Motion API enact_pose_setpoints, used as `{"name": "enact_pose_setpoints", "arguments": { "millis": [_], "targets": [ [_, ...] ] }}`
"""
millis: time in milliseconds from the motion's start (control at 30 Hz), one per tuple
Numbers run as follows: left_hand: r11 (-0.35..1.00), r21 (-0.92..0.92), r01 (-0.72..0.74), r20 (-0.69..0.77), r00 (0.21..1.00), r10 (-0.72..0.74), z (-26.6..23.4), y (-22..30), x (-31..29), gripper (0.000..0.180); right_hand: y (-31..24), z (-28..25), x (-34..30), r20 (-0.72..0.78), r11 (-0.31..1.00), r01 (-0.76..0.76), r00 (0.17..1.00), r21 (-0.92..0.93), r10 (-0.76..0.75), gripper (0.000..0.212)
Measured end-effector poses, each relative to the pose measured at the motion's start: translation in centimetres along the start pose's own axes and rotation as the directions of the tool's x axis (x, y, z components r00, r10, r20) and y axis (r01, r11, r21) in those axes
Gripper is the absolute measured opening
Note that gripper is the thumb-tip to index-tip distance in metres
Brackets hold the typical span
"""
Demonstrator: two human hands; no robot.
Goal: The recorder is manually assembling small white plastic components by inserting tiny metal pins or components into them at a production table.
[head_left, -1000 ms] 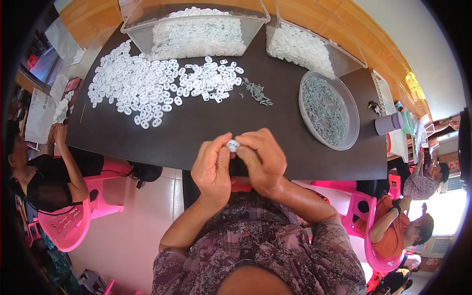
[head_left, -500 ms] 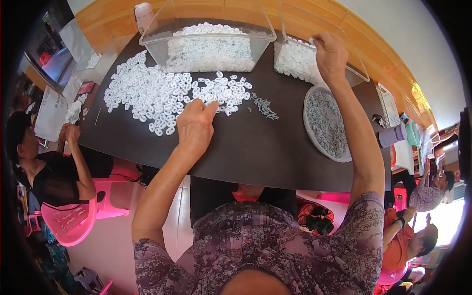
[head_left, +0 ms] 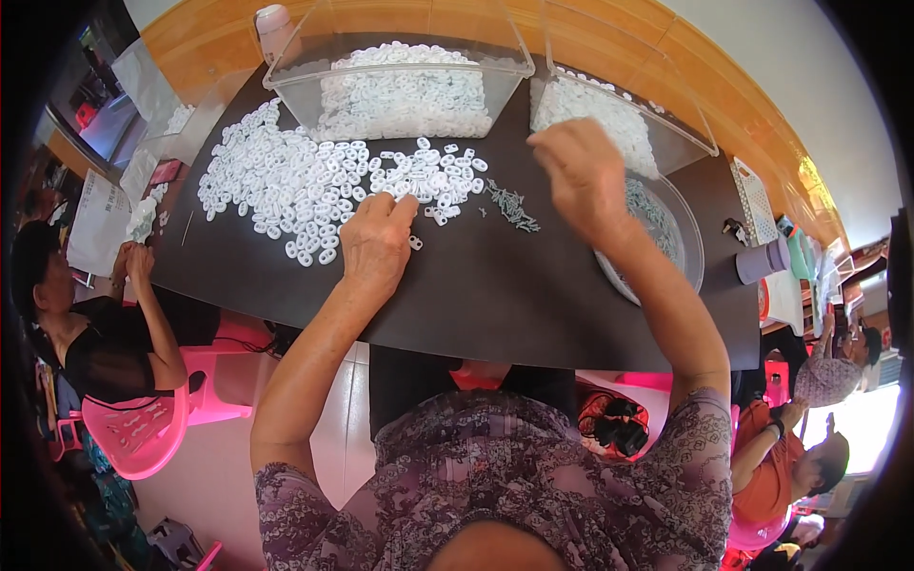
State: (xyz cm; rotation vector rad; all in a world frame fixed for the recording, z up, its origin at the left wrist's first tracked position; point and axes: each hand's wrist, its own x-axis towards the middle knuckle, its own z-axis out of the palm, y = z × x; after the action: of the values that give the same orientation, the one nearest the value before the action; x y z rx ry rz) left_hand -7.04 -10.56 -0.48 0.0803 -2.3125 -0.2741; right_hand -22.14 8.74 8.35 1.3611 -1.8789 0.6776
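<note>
Right beside the left hand [head_left: 376, 238], one loose white piece [head_left: 415, 244] lies flat on the dark bench [head_left: 495, 305]. It is a small oval with holes in it, and its long way seems to run mostly from side to side. Just past it is the small heap [head_left: 433, 173] of the same white ovals, and they point every which way. The left hand reaches to the near edge of this heap with its fingers bent down. I cannot tell if it is pinching an oval.

The big heap [head_left: 286, 176] of ovals joins on at the left. To the right of the small heap is a little pile of grey-green screws [head_left: 512, 207], stretched out on a slant, from far left to near right. The right hand [head_left: 583, 176] is over to the right of that, with curled fingers pointing left. It is blurry, so I cannot tell if it grips anything. The right forearm hides part of the round tub [head_left: 702, 255] of screws. Behind the heaps stands a clear bin [head_left: 303, 103] full of ovals.
</note>
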Motion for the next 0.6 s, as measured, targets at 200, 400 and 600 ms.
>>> {"name": "enact_pose_setpoints", "arguments": {
  "millis": [200,400,600],
  "targets": [
    [0.996,-0.083,0.021,-0.052,0.998,-0.025,0.1,0.2,0.0,0.016,-1.6,3.6,-4.7,0.262,0.979,-0.076,0.965,0.187,0.025,0.012],
    [0.992,-0.125,-0.022,-0.013,1.0,0.02,0.2,0.3,-0.3,0.016,-1.6,4.8,-5.5,0.33,0.977,-0.119,0.942,0.178,0.054,0.014],
    [0.991,-0.136,0.005,-0.009,1.0,-0.006,0.1,0.1,-0.3,0.014,-1.7,5.0,-5.5,0.35,0.986,-0.097,0.936,0.133,0.045,0.011]
  ]
}}
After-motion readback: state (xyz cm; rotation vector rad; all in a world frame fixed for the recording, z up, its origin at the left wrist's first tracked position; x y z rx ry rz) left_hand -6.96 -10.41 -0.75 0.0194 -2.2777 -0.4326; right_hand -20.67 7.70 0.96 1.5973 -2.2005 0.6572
